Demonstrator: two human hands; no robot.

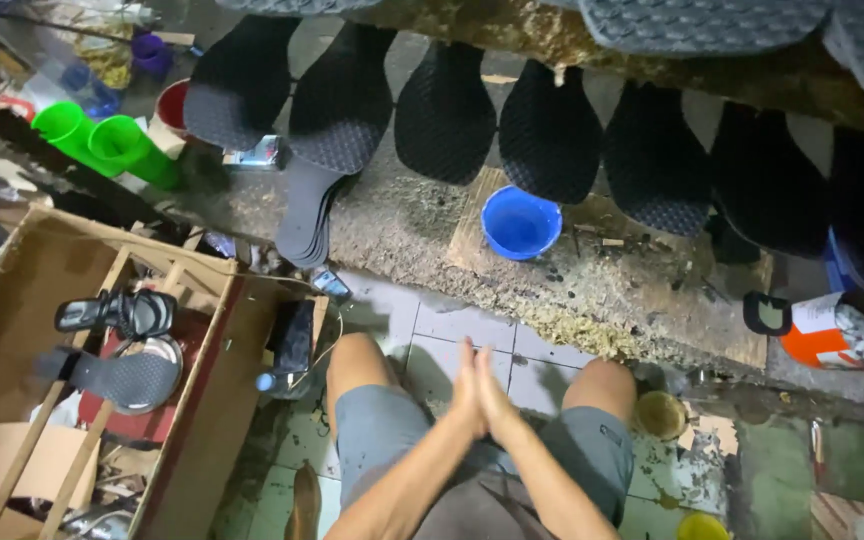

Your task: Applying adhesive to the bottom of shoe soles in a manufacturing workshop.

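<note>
Pressing palms together above the knees.
Left hand [467,392] and right hand [492,395] lie flat, fingers straight, holding nothing; blue bowl [520,222] sits near the bench [402,225] edge.

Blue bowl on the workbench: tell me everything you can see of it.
The blue bowl is a small round container, plastic by its look, with a thin rim and plain walls. It stands upright and looks empty inside. It sits on a lighter wooden board on the dirty workbench, just below the row of black shoe soles, whose tips hang close above its rim. Nothing grips it; both hands, pressed palm to palm, are well away from it.
</note>
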